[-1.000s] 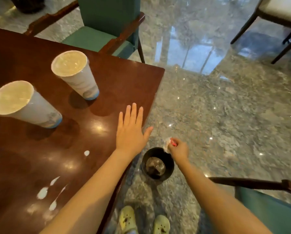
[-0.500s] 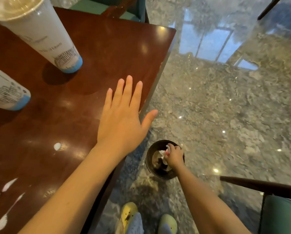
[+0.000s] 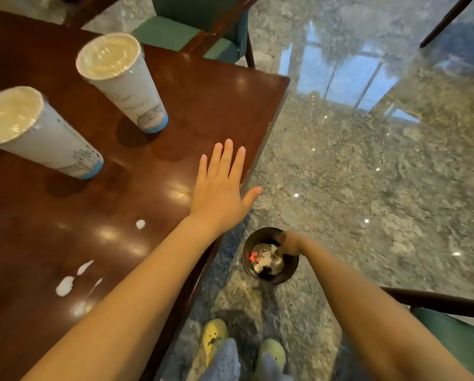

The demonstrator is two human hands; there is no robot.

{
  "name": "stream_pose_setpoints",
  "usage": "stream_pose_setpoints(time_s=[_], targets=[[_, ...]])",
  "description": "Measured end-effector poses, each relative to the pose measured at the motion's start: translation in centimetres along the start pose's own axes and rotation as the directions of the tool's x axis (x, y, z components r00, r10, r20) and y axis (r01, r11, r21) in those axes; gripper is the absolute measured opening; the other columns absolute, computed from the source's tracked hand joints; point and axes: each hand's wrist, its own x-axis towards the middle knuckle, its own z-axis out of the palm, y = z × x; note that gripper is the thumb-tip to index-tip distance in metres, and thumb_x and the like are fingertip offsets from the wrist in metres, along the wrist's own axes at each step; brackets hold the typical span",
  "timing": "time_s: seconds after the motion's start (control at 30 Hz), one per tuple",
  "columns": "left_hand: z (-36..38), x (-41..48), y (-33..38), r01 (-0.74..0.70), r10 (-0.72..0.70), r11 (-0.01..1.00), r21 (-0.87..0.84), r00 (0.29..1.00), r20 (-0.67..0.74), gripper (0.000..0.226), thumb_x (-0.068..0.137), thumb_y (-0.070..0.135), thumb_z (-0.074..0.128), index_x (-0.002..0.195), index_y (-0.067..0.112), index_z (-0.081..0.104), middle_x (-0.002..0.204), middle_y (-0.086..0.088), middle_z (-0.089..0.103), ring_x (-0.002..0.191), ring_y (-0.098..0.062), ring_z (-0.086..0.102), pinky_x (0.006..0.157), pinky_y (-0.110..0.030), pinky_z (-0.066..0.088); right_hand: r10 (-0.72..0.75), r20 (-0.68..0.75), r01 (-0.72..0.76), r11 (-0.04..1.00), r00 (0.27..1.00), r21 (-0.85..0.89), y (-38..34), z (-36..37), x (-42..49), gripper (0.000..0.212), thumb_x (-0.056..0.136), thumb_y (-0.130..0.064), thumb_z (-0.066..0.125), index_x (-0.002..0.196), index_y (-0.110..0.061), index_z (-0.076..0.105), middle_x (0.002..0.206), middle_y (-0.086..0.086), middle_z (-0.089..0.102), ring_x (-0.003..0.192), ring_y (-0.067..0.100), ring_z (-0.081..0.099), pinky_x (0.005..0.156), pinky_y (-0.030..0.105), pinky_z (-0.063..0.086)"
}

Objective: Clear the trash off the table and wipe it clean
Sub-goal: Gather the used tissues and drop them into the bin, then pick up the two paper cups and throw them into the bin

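Observation:
My left hand (image 3: 219,193) lies flat and open on the dark wooden table (image 3: 175,92), near its right edge, thumb past the rim. My right hand (image 3: 290,242) hangs blurred over the far rim of a small black bin (image 3: 290,273) on the floor, fingers pointing down and holding nothing. Crumpled white trash with a red bit (image 3: 257,258) lies inside the bin. Two tall sealed paper cups (image 3: 125,86) (image 3: 37,136) stand on the table. White spilled drops (image 3: 64,285) (image 3: 140,224) mark the tabletop near my left forearm.
A green chair with wooden arms (image 3: 175,31) stands at the table's far side. Another green chair (image 3: 455,334) is at the lower right, close to my right arm. My feet in yellow-green shoes (image 3: 213,336) stand on the glossy stone floor beside the bin.
My right hand lowered the red-and-white trash into the bin and let it go; the trash now lies apart from the hand. The left hand has stayed flat on the table.

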Motion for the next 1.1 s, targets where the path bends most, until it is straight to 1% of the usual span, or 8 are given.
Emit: stream_pose_setpoints(time_s=[0.17, 0.4, 0.5, 0.6, 0.73, 0.8, 0.93, 1.1], targets=[[-4.8, -0.2, -0.9, 0.025, -0.01, 0.999, -0.044, 0.946, 0.324, 0.076, 0.091, 0.059, 0.03, 0.149, 0.022, 0.0, 0.158, -0.008, -0.018, 0.146, -0.026, -0.012, 0.118, -0.043, -0.001, -0.01, 0.17, 0.019, 0.998, 0.985, -0.054, -4.9, -6.1, -10.1, 0.05, 0.086, -0.026, 0.065, 0.131, -0.009, 0.051, 0.137, 0.011, 0.05, 0.127, 0.031, 0.045, 0.101, 0.041, 0.042], [-12.5, -4.6, -4.5, 0.061, 0.001, 0.991, -0.115, 0.881, 0.472, 0.071, 0.09, 0.05, 0.045, 0.148, 0.022, 0.015, 0.159, -0.01, 0.011, 0.146, -0.03, 0.01, 0.117, -0.045, 0.019, -0.176, 0.232, 0.227, 0.95, 0.957, -0.216, -12.4, -13.3, -21.9, 0.049, 0.09, -0.03, 0.059, 0.135, -0.015, 0.046, 0.138, 0.008, 0.049, 0.124, 0.026, 0.049, 0.103, 0.043, 0.043], [-15.6, -6.5, -7.6, 0.121, -0.071, 0.987, -0.103, 0.916, 0.395, 0.073, 0.09, 0.049, 0.046, 0.149, 0.02, 0.014, 0.159, -0.01, 0.007, 0.146, -0.03, 0.005, 0.118, -0.045, 0.017, -0.336, 0.114, 0.354, 0.901, 0.935, -0.253, -16.6, -15.7, -26.1, 0.043, 0.089, -0.033, 0.059, 0.127, -0.014, 0.054, 0.122, 0.006, 0.057, 0.105, 0.019, 0.055, 0.093, 0.036, 0.048], [-18.7, -7.7, -11.1, 0.173, -0.154, 0.979, -0.106, 0.974, 0.169, 0.075, 0.088, 0.048, 0.05, 0.148, 0.017, 0.016, 0.159, -0.011, 0.009, 0.146, -0.03, 0.01, 0.118, -0.042, 0.016, -0.559, -0.118, 0.504, 0.806, 0.821, -0.311, -21.5, -17.8, -28.7, 0.042, 0.087, -0.032, 0.063, 0.123, -0.012, 0.058, 0.125, 0.004, 0.059, 0.108, 0.018, 0.057, 0.091, 0.027, 0.044], [-21.6, -8.3, -15.8, 0.344, -0.345, 0.938, -0.032, 0.932, -0.106, 0.09, 0.079, 0.055, 0.059, 0.147, 0.016, 0.016, 0.157, -0.011, 0.015, 0.143, -0.031, 0.016, 0.113, -0.045, 0.022, -0.67, -0.382, 0.571, 0.743, 0.637, -0.35, -28.2, -19.8, -28.4, 0.06, 0.08, -0.037, 0.069, 0.132, -0.012, 0.05, 0.132, 0.011, 0.055, 0.119, 0.028, 0.053, 0.099, 0.037, 0.044], [-21.4, -8.4, -18.2, 0.446, -0.45, 0.893, -0.055, 0.885, -0.12, 0.101, 0.073, 0.061, 0.062, 0.148, 0.017, 0.011, 0.158, -0.011, 0.012, 0.143, -0.032, 0.014, 0.111, -0.047, 0.022, -0.65, -0.471, 0.497, 0.76, 0.597, -0.42, -31.0, -20.0, -27.1, 0.082, 0.074, -0.047, 0.071, 0.141, -0.014, 0.036, 0.142, 0.013, 0.044, 0.128, 0.034, 0.043, 0.105, 0.046, 0.038], [-18.6, -8.3, -21.6, 0.528, -0.532, 0.837, -0.143, 0.847, 0.014, 0.118, 0.062, 0.065, 0.069, 0.149, 0.021, 0.001, 0.158, -0.016, 0.005, 0.144, -0.035, 0.008, 0.113, -0.05, 0.018, -0.546, -0.529, 0.343, 0.832, 0.65, -0.437, -34.1, -19.1, -24.5, 0.103, 0.07, -0.052, 0.073, 0.148, -0.022, 0.012, 0.157, 0.012, 0.011, 0.141, 0.04, 0.015, 0.111, 0.053, 0.025], [-15.9, -7.4, -22.8, 0.452, -0.473, 0.83, -0.326, 0.881, 0.016, 0.108, 0.064, 0.061, 0.071, 0.148, 0.029, 0.01, 0.156, -0.015, 0.014, 0.142, -0.036, 0.014, 0.111, -0.049, 0.022, -0.465, -0.57, 0.275, 0.879, 0.678, -0.39, -34.8, -17.7, -21.7, 0.094, 0.074, -0.046, 0.072, 0.147, -0.021, 0.017, 0.158, 0.012, 0.004, 0.14, 0.04, 0.015, 0.108, 0.051, 0.029]])
